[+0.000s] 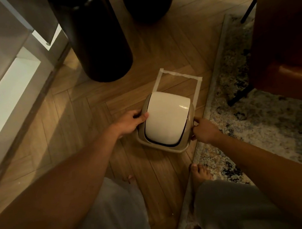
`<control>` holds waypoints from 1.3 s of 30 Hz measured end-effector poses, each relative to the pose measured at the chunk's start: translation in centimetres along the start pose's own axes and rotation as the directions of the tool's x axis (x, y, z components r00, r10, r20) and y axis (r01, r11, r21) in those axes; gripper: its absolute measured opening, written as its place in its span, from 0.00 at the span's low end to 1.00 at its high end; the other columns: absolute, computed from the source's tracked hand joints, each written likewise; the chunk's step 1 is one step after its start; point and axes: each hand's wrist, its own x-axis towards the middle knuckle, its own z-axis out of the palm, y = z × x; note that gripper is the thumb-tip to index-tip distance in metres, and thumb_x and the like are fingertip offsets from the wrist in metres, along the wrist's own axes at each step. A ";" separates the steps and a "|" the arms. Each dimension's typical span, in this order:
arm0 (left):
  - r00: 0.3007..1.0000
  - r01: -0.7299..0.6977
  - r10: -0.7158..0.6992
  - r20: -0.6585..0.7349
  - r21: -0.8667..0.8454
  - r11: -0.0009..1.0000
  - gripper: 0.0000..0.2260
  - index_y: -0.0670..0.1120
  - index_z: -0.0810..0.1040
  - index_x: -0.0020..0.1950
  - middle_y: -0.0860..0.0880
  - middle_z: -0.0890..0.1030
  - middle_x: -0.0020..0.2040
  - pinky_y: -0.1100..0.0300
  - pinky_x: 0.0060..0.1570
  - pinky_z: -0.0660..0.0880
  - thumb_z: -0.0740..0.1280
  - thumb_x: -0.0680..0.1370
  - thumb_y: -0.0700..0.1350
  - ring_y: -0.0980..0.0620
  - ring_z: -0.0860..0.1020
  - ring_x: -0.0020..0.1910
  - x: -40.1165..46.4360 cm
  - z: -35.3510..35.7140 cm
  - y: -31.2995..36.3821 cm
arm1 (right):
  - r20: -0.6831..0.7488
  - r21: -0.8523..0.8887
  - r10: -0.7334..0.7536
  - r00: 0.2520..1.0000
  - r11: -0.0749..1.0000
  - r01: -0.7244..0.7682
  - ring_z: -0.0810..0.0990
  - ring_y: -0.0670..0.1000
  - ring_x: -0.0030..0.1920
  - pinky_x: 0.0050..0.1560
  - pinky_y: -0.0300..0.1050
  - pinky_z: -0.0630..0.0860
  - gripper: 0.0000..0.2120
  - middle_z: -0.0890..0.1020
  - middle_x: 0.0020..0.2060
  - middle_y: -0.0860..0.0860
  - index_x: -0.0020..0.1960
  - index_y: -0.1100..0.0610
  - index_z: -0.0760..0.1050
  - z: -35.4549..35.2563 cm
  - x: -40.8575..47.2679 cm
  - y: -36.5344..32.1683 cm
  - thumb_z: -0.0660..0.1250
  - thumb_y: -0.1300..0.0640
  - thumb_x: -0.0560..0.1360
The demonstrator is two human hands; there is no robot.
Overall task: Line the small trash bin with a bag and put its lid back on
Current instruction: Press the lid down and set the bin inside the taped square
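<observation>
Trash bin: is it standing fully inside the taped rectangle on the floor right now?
No. The trash bin covers only the near end of the tape outline, with both hands gripping its sides.

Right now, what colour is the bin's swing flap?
Cream-white, set in a beige lid frame; the swing flap shows clearly in the head view.

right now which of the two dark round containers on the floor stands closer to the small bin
The tall black cylinder on the left, just beyond the small bin; the other dark vessel sits farther back, cut off by the top edge.
</observation>
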 end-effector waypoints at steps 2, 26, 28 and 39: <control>1.000 0.009 -0.009 0.000 -0.004 1.000 0.39 0.54 0.72 0.73 0.52 0.78 0.67 0.48 0.66 0.73 0.66 0.67 0.71 0.53 0.76 0.63 -0.1 0.1 0.0 | 0.016 0.004 0.016 1.000 1.000 -0.016 0.88 0.57 0.45 0.38 0.49 0.81 0.31 0.88 0.48 0.61 0.80 0.56 0.67 -0.4 0.2 0.0 0.62 0.67 0.78; 0.987 -0.097 0.089 -0.132 -0.048 0.994 0.30 0.51 0.62 0.78 0.50 0.71 0.71 0.57 0.64 0.65 0.57 0.80 0.65 0.53 0.69 0.67 -0.9 4.1 0.7 | -0.344 0.181 -0.258 0.903 0.925 0.333 0.78 0.45 0.60 0.48 0.31 0.71 0.22 0.78 0.64 0.46 0.74 0.51 0.70 1.8 -5.4 -3.2 0.65 0.47 0.82; 0.988 -0.096 0.089 -0.127 -0.055 0.994 0.30 0.54 0.61 0.79 0.51 0.70 0.71 0.58 0.62 0.64 0.54 0.80 0.67 0.53 0.69 0.66 -0.8 4.2 0.1 | -0.352 0.211 -0.259 0.900 0.914 0.346 0.78 0.45 0.60 0.54 0.38 0.76 0.25 0.77 0.65 0.46 0.75 0.50 0.67 2.8 -5.7 -2.7 0.67 0.47 0.80; 0.960 -0.096 0.087 -0.267 -0.020 0.995 0.33 0.67 0.60 0.74 0.54 0.72 0.72 0.41 0.67 0.70 0.48 0.73 0.78 0.48 0.72 0.68 0.7 5.7 -2.7 | -0.410 0.320 -0.325 0.852 0.824 0.468 0.75 0.39 0.71 0.68 0.49 0.79 0.51 0.73 0.73 0.40 0.81 0.41 0.52 5.9 -5.7 -2.1 0.80 0.37 0.69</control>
